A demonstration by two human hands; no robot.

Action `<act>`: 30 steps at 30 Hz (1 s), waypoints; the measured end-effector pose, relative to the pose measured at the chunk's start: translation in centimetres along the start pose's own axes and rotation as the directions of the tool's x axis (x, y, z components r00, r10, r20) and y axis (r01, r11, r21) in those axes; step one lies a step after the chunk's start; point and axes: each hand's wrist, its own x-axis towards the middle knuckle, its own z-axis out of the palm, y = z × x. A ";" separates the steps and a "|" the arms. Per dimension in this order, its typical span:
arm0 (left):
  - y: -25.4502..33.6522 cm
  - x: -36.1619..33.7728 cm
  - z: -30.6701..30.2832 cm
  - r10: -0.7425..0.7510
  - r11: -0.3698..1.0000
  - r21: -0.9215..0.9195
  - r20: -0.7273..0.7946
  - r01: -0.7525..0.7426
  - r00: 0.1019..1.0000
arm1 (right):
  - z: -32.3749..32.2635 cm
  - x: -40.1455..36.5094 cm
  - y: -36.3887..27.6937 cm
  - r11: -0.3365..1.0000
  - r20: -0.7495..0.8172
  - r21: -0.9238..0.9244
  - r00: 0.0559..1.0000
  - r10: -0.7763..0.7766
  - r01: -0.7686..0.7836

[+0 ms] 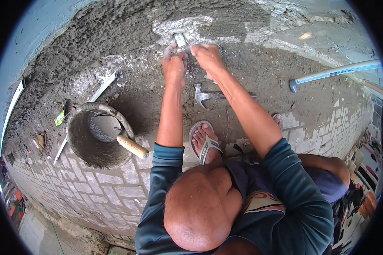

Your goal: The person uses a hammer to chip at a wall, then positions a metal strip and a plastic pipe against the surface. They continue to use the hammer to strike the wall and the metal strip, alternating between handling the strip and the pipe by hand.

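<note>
At the foot of the rough wall, a small pale rectangular piece (pixel 180 40) stands against a whitish patch. My left hand (pixel 174 59) is closed at its lower left side, fingers dusted grey. My right hand (pixel 206 56) is closed at its lower right; what its fingertips hold, if anything, is hidden. A claw hammer (pixel 201 96) lies on the dirt just below my hands, its handle passing behind my right forearm. Farther left sits a black bucket (pixel 77 140) with a wooden-handled trowel (pixel 132 147) resting in it.
A blue-handled sledgehammer (pixel 336 73) leans at the right. Metal strips (pixel 103 86) lie near the bucket, beside a green wrapper (pixel 59 118). Brick paving (pixel 110 189) spans the lower left. A sandalled foot (pixel 205 140) is below the claw hammer.
</note>
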 end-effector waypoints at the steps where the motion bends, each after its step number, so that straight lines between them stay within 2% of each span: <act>1: -0.3 0.7 -0.7 -0.015 1.000 -0.015 0.043 0.015 0.999 | 0.0 0.4 0.0 0.974 -0.004 -0.210 0.996 -0.084 0.081; 3: -0.1 1.5 -1.1 -0.016 1.000 -0.022 0.137 0.019 0.990 | 0.6 2.0 -0.8 0.817 0.019 -0.538 0.971 -0.237 0.210; 4: 0.1 1.5 -1.0 -0.011 1.000 -0.016 0.143 0.013 0.990 | 0.7 2.6 -0.8 0.820 0.014 -0.531 0.970 -0.243 0.214; 6: 0.1 1.3 -1.1 -0.046 0.989 -0.131 0.167 0.068 0.985 | 0.9 2.6 -0.9 0.607 0.090 -0.717 0.909 -0.406 0.342; 7: 0.1 1.2 -1.2 -0.048 0.989 -0.127 0.166 0.070 0.985 | 0.6 1.7 -1.4 0.468 0.173 -0.806 0.899 -0.402 0.364; 8: 0.1 1.2 -1.3 -0.050 0.991 -0.116 0.182 0.072 0.982 | 0.2 1.3 -1.3 0.472 0.172 -0.804 0.901 -0.399 0.362; 10: 0.0 1.1 -1.6 -0.054 0.991 -0.107 0.195 0.076 0.979 | -0.9 1.3 -0.8 0.220 0.392 -0.835 0.826 -0.405 0.504; 11: 0.0 1.1 -1.7 -0.054 0.995 -0.072 0.192 0.069 0.980 | -1.2 1.4 -0.3 0.219 0.395 -0.834 0.826 -0.403 0.506; 13: 0.2 0.9 -1.4 -0.049 0.998 -0.038 0.184 0.057 0.982 | -1.2 1.7 0.5 0.172 0.439 -0.785 0.731 -0.522 0.595; 14: 0.1 0.7 -1.1 0.018 0.997 0.072 0.088 -0.024 0.996 | -1.1 2.1 0.8 0.171 0.446 -0.781 0.728 -0.520 0.600; 15: -0.1 0.5 -0.8 0.095 0.978 0.189 -0.001 -0.093 0.995 | -0.7 2.0 0.6 0.303 0.338 -0.784 0.782 -0.523 0.542; 16: -0.2 0.3 -0.8 0.096 0.978 0.188 -0.012 -0.092 0.995 | -0.3 1.7 0.5 0.432 0.230 -0.766 0.830 -0.507 0.476; 18: -0.3 0.1 -1.1 0.219 0.931 0.298 0.013 -0.212 0.976 | 0.1 1.3 1.3 0.434 0.204 -0.764 0.817 -0.539 0.477; 19: -0.4 0.4 -1.5 0.261 0.874 0.416 0.037 -0.252 0.965 | 0.2 1.2 1.7 0.435 0.172 -0.765 0.801 -0.573 0.475; 20: -0.4 0.7 -1.7 0.268 0.878 0.409 0.012 -0.249 0.963 | 0.3 1.1 2.0 0.422 0.199 -0.761 0.796 -0.572 0.493; 22: -0.3 0.7 -1.6 0.374 0.695 0.640 0.067 -0.327 0.925 | 0.5 -0.1 2.1 0.436 0.238 -0.755 0.824 -0.515 0.490; 23: -0.1 0.6 -1.5 0.432 0.628 0.682 0.092 -0.373 0.897 | 0.6 -0.6 1.8 0.467 0.245 -0.741 0.842 -0.480 0.482; 24: -0.2 0.8 -1.6 0.439 0.640 0.679 0.061 -0.360 0.897 | 0.7 -1.1 1.9 0.451 0.275 -0.739 0.835 -0.476 0.500; 26: -0.1 1.2 -2.2 0.350 0.608 0.718 0.140 -0.339 0.926 | 0.7 -1.8 1.9 0.582 0.184 -0.657 0.851 -0.492 0.479; 27: -0.1 1.1 -2.6 0.402 0.610 0.707 0.112 -0.357 0.909 | 0.6 -1.7 1.9 0.579 0.177 -0.693 0.879 -0.442 0.430; 28: 0.0 0.8 -3.0 0.412 0.628 0.698 0.076 -0.344 0.908 | 0.8 -1.6 1.9 0.555 0.213 -0.698 0.871 -0.442 0.453; 30: -0.1 -0.3 -3.9 0.395 0.664 0.695 -0.013 -0.275 0.919 | 1.4 -1.4 2.1 0.693 0.148 -0.628 0.929 -0.339 0.353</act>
